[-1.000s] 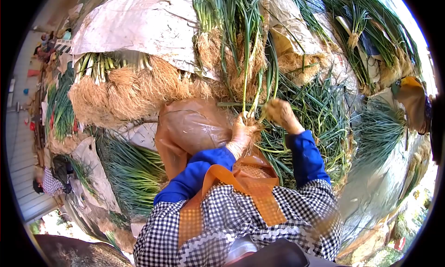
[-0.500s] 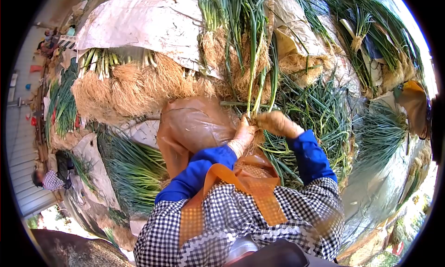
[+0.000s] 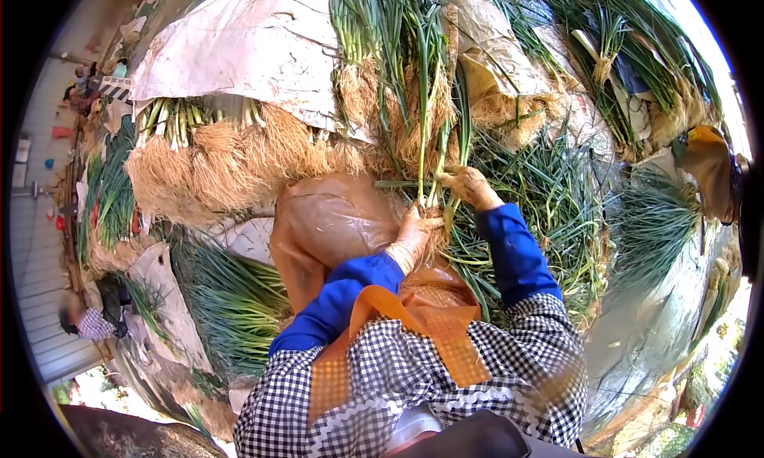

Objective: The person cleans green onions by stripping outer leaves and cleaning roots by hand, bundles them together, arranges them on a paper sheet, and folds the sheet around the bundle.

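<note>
Close to my lap, my left hand [image 3: 415, 233] is wrapped round a few green onions [image 3: 423, 152] just above their roots. Their stalks point away from me, and tan roots [image 3: 434, 247] hang below the fingers. My right hand [image 3: 473, 188] is on the right side of the same stalks, slightly farther up, with thumb and fingers closed on an outer stalk. Part of that grip is hidden behind the fingers. An orange plastic apron [image 3: 334, 215] covers my knees under the left forearm.
Rooty bundles of green onions [image 3: 219, 159] lie ahead to the left, partly under a pale sheet [image 3: 239, 40]. Loose green leaves [image 3: 549, 211] are heaped at right. More onions [image 3: 231, 299] lie left. A person [image 3: 87, 323] is at far left.
My right hand, blurred and near the roots before, has moved up along the stalks and its fingers now close on one. The left hand keeps its hold nearly in place.
</note>
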### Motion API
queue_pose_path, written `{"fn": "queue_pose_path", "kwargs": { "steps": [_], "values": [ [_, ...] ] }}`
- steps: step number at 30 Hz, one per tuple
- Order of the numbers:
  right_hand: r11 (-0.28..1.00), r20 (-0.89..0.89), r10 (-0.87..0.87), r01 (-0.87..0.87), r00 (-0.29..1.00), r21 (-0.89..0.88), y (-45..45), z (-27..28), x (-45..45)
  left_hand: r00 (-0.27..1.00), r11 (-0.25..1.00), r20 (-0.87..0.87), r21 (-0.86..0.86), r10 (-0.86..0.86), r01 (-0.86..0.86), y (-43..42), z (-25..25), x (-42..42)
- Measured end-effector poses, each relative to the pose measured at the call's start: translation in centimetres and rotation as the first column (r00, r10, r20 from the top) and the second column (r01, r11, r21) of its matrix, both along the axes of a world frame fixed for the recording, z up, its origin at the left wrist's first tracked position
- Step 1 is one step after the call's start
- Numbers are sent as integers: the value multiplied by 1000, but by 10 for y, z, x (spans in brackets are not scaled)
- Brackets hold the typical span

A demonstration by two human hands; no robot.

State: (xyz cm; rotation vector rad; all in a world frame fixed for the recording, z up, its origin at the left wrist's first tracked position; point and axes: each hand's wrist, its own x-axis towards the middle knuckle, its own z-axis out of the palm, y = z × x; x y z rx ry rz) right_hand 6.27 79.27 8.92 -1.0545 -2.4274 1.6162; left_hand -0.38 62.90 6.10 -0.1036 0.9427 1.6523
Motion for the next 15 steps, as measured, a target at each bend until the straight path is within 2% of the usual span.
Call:
{"fn": "queue_pose_path", "kwargs": {
  "steps": [1,3,6,7,8,11,12,13,14,15],
  "values": [
    [975,-22,-45,40,999,-220,1,-6,-9,1000,1000,-19,-26,-2,1,-1,-1,-2],
    [814,-105,-199,105,974,-571,4,-14,-18,999,999,5,4,-39,39,-4,8,-5],
    [756,-144,-309,151,940,-637,-4,-14,-8,994,987,104,-158,-21,37,2,42,-2],
    [725,-160,-362,170,918,-668,-6,-14,-5,994,987,106,-157,-22,39,2,39,-2],
    [636,-180,-403,133,897,-760,-6,-15,-2,992,991,122,-134,-11,28,1,35,-2],
    [759,-146,-383,220,912,-613,-6,-16,-1,989,998,150,-62,-14,23,-3,22,-2],
    [932,-247,-248,161,937,-323,-3,-37,-4,994,999,106,-41,4,0,-4,13,-2],
    [996,-296,-86,92,951,6,-1,-61,-7,998,1000,62,-18,23,-21,-4,9,-1],
    [921,-80,-350,327,933,-214,-6,-61,-16,993,994,64,-49,97,-94,-5,8,2],
    [934,44,-318,305,947,189,-8,-60,-25,993,994,65,-48,96,-93,-5,2,3]
  ]
}}
